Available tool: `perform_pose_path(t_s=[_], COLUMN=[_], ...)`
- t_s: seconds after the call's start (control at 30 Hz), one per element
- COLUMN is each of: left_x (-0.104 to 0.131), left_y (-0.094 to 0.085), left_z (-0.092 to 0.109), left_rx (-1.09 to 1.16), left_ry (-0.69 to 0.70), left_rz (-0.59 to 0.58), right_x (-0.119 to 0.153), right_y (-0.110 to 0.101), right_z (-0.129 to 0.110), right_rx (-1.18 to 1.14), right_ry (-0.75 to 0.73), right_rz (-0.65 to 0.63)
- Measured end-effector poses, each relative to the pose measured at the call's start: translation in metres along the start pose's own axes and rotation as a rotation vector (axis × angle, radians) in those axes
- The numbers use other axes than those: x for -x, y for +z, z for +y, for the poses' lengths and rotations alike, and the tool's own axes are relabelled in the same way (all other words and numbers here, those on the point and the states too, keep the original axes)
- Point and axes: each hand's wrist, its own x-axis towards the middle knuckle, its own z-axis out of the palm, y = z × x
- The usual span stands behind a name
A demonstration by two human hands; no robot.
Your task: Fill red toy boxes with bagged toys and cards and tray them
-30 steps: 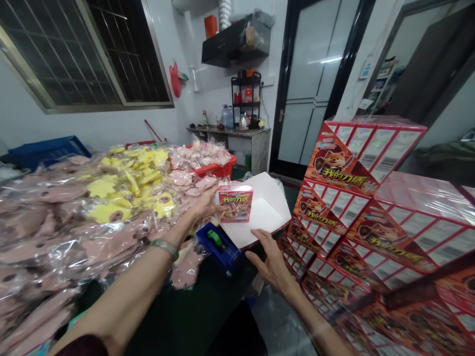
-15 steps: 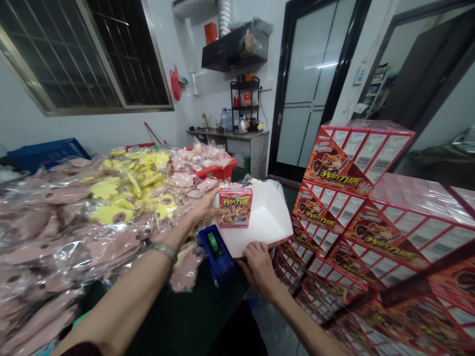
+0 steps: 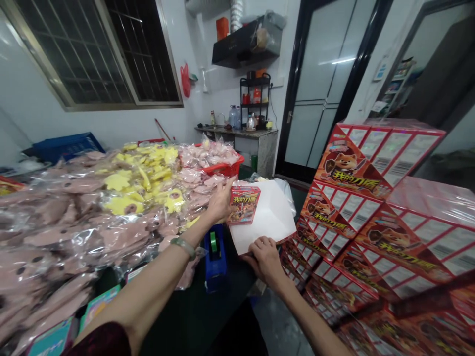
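Note:
A small red printed box (image 3: 245, 205) stands at the left inside a white-lined open carton (image 3: 269, 212). My left hand (image 3: 221, 200) is closed at the left side of the small box and the carton's edge; its fingertips are partly hidden. On the carton's near edge rests my right hand (image 3: 264, 254), fingers bent over the rim and thumb beneath it. A blue tape dispenser (image 3: 215, 269) with green tape sits just below my left hand, on the dark green table (image 3: 174, 321).
Bagged pink pieces (image 3: 126, 235) and yellow pieces (image 3: 148, 168) are heaped on the left. A red basket (image 3: 224, 168) stands behind the carton. Wrapped red boxes (image 3: 356, 168) are stacked high at the right. Teal packs (image 3: 54, 338) lie at the lower left.
The view has turned a little to the left. My left hand has shifted up slightly beside the small box. My right hand stays on the carton's near edge.

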Motion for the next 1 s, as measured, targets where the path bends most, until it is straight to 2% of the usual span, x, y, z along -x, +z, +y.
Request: perform_pose_path(t_s=[0.23,0.4,0.53,0.8,0.9,1.0], left_x=[0.003,0.012,0.013,0.017,0.024,0.036], left_y=[-0.001,-0.005,-0.01,0.001,-0.008,-0.032], left_z=[0.011,0.021,0.024,0.03,0.034,0.039], left_rx=[-0.23,-0.356,-0.418,-0.438,-0.429,-0.44], left_ry=[-0.012,0.024,0.002,-0.062,-0.041,-0.002], left_rz=[0.034,-0.028,-0.076,-0.099,-0.098,-0.12], right_x=[0.0,0.0,0.003,0.005,0.007,0.013], right_y=[-0.017,-0.011,-0.005,-0.01,-0.014,-0.019], right_z=[-0.007,-0.019,-0.025,-0.031,-0.019,0.003], right_rx=[0.135,0.164,0.158,0.131,0.051,-0.068], right_ry=[0.014,0.011,0.012,0.036,-0.026,-0.119], right_rz=[-0.061,-0.089,-0.1,-0.097,-0.043,0.053])
